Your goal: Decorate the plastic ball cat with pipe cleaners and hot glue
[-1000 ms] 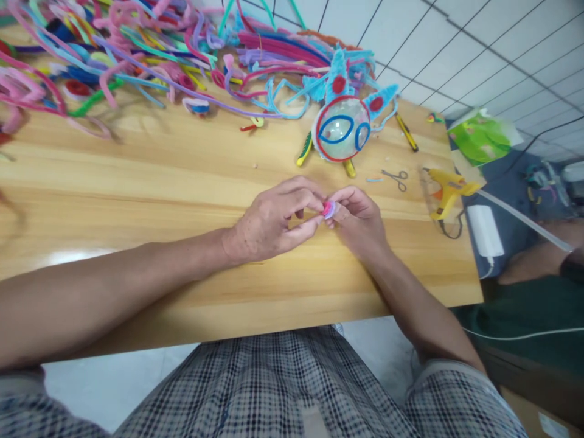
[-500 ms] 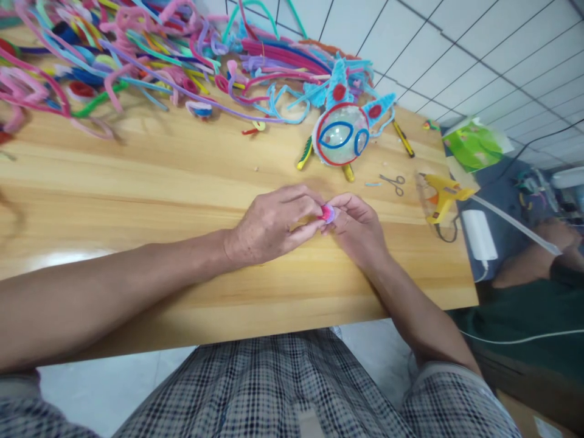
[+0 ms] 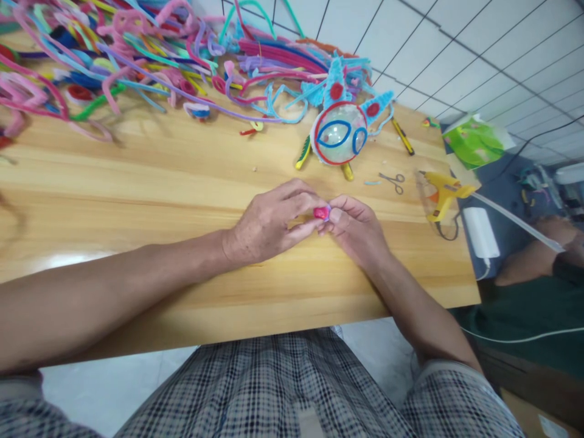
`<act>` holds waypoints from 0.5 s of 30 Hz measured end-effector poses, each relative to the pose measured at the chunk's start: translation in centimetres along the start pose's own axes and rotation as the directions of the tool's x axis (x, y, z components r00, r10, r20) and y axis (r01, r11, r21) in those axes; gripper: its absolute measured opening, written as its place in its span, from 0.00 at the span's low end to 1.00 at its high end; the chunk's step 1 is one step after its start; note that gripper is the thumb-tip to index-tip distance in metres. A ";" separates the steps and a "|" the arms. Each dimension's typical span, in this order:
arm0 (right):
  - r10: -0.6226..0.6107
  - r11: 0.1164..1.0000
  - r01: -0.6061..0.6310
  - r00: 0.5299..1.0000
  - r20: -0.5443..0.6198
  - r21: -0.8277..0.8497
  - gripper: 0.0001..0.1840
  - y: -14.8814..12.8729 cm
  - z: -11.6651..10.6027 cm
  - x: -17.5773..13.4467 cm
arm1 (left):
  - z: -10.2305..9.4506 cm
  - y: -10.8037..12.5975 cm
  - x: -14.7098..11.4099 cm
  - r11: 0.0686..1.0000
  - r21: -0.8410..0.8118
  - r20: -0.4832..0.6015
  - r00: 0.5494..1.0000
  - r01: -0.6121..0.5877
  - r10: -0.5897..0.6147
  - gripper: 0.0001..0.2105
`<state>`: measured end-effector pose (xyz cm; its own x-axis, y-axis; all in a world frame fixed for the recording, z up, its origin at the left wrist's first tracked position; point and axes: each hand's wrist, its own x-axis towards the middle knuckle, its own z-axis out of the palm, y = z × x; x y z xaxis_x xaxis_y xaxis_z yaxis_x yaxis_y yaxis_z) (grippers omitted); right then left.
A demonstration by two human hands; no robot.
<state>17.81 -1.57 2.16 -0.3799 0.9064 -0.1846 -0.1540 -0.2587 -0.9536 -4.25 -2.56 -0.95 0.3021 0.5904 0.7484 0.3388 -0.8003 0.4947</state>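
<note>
The left hand (image 3: 269,225) and right hand (image 3: 360,231) both clamp their fingers on one small, rounded piece (image 3: 321,213) above the wooden counter (image 3: 182,164); it is bright pink with a purple edge, perhaps fuzzy. Beyond are one red-rimmed round craft (image 3: 341,135) with two fuzzy blue ears (image 3: 335,72), one pair of scissors (image 3: 393,180) and one glue gun (image 3: 444,190).

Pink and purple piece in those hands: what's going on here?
Someone's left hand and right hand hold the small pink and purple piece between them over a wooden table. Beyond is a round, blue-eared figure, with a heap of fuzzy stems along the far side. Scissors and a yellow glue gun are to the right.
</note>
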 end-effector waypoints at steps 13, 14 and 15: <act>0.137 0.987 -0.138 0.990 0.016 0.078 0.22 0.2 -0.5 0.2 | 0.3 -0.4 -0.4 0.999 0.047 -0.032 0.999 -0.009 0.011 0.08; 0.144 0.986 -0.145 0.989 0.019 0.084 0.22 0.1 -0.5 0.2 | 0.3 -0.4 -0.4 0.999 0.037 -0.040 0.999 -0.013 0.014 0.08; 0.146 0.985 -0.148 0.989 0.023 0.089 0.22 0.1 -0.5 0.2 | 0.4 -0.4 -0.4 1.000 0.025 -0.047 0.999 -0.013 0.015 0.09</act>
<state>18.17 -1.23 1.92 -0.4189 0.8510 -0.3168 -0.1770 -0.4187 -0.8907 -4.19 -2.42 -1.63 0.2647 0.5732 0.7755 0.3566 -0.8054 0.4735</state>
